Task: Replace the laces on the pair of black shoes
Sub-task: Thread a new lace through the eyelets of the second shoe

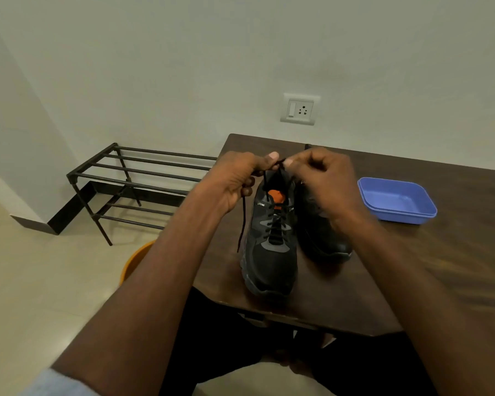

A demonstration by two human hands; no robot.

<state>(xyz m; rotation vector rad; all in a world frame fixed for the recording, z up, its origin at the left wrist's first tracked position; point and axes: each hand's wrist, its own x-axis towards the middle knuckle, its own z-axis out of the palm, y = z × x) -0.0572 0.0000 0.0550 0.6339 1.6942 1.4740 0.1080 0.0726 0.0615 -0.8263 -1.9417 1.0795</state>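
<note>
Two black shoes stand side by side on the dark wooden table (440, 281), toes toward me. The left shoe (270, 252) is laced with a black lace (272, 224) and shows an orange lining. The right shoe (323, 238) is partly hidden behind my right wrist. My left hand (235, 181) pinches one end of the lace above the left shoe's collar, and a loose strand (242, 221) hangs down the shoe's left side. My right hand (320, 178) pinches the other end of the lace just opposite, fingertips nearly touching the left hand's.
A blue plastic tray (397, 201) sits on the table to the right of the shoes. A black metal shoe rack (132, 178) stands on the floor at the left against the wall. An orange tub (135, 261) peeks out below my left forearm. A wall socket (299, 109) is behind the table.
</note>
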